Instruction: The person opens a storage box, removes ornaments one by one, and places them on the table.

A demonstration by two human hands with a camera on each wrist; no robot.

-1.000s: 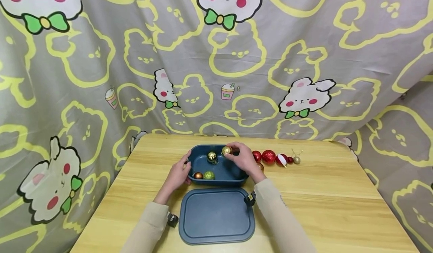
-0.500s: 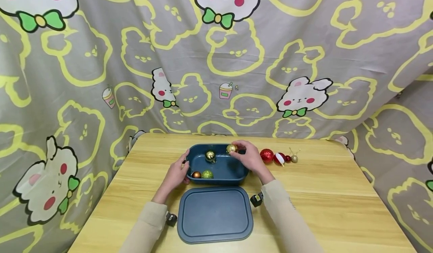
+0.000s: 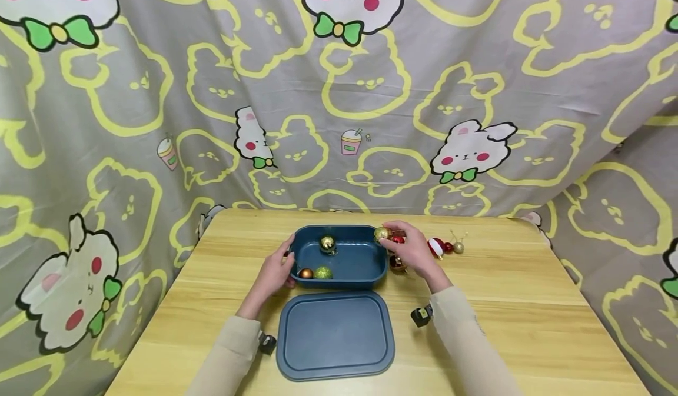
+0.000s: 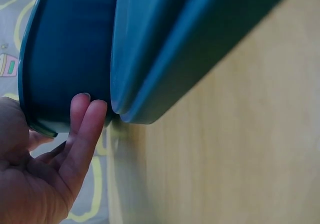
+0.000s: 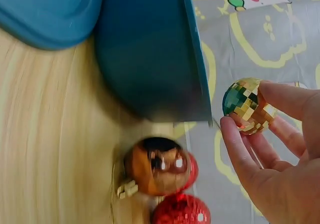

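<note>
Lower centre: right hand (image 3: pixel 416 250) pinching a gold ball (image 3: pixel 382 235) by a blue box (image 3: pixel 359 259); left hand (image 3: pixel 275 270), fingers straight, against the box's side (steadying it, I'd guess).

No legible text, no readable labels, no brands, numbers or signs discernible

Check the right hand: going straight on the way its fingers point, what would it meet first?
Probably the right end of the blue box, with the gold bauble in the right hand leading. The bauble looks higher than the wall, so it might pass over; depth is unclear.
</note>
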